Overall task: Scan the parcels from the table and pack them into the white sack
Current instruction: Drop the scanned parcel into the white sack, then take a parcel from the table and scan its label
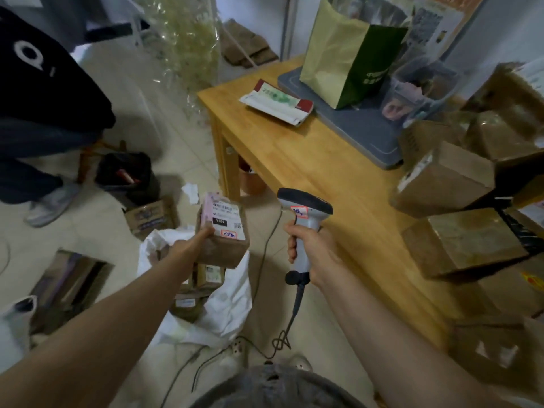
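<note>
My left hand (188, 245) grips a brown cardboard parcel (226, 245) with a white shipping label on top, held above the open white sack (229, 307) on the floor. Several brown parcels lie inside the sack. My right hand (312, 251) grips the handle of a grey barcode scanner (304, 203), whose head points towards the held parcel from its right. The scanner's cable runs down to the floor. More brown parcels (444, 184) are stacked on the right end of the wooden table (309, 166).
A green and tan paper bag (347, 57), a grey tray (362, 128) and a flat envelope (276, 101) sit on the table. Another person (35, 113) stands at the left. A black bin (126, 175), loose boxes and an open carton (70, 284) lie on the floor.
</note>
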A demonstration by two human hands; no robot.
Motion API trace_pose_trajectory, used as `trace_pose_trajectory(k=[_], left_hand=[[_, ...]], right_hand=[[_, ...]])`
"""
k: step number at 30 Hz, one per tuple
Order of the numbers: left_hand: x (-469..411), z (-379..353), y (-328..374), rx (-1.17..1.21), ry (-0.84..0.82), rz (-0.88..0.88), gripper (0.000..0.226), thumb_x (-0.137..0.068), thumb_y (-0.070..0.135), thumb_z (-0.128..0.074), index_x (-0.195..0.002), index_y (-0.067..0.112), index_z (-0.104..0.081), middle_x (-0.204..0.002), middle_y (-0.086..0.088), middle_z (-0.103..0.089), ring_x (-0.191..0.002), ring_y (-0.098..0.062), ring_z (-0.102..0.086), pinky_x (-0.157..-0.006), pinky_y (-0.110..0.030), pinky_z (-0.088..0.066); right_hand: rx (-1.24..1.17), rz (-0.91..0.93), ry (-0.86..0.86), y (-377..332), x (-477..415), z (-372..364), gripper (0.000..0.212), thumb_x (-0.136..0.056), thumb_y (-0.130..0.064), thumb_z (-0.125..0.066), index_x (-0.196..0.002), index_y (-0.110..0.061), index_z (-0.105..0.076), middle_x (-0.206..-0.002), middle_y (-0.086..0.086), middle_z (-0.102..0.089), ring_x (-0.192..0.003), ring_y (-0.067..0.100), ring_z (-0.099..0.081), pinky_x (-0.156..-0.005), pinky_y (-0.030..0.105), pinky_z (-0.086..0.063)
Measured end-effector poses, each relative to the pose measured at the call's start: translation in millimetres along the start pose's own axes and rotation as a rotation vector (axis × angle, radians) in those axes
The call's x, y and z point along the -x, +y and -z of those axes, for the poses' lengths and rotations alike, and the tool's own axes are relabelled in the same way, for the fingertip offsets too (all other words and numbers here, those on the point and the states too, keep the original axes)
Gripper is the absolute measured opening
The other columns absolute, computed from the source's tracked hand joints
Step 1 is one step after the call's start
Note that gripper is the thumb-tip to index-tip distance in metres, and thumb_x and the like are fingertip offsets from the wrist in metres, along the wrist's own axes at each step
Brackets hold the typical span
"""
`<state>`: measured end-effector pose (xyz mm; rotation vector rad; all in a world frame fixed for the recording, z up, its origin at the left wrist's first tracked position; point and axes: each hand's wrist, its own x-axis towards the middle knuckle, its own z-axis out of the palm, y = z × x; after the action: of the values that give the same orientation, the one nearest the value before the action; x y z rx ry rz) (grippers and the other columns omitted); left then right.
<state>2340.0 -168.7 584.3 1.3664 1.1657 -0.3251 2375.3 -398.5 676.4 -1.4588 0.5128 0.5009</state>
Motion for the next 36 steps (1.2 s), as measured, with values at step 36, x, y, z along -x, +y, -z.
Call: trace_pose_trajectory(k=[36], left_hand=[[168, -277, 3, -0.865, -0.586, -1.294, 0.063, -0.082, 0.018, -0.068, -0.139, 0.008, -0.045, -0.132, -0.016, -0.048, -0.123, -0.031, -0.045, -0.100, -0.034, -0.036]], right_hand=[[-0.327, 0.154, 0.634, 11, 92, 170, 0.016, -0.082, -0.006, -0.068, -0.072, -0.008, -0.056, -0.052, 0.008, -0.052, -0.037, 0.015, -0.045, -0.038, 0.021, -0.040]])
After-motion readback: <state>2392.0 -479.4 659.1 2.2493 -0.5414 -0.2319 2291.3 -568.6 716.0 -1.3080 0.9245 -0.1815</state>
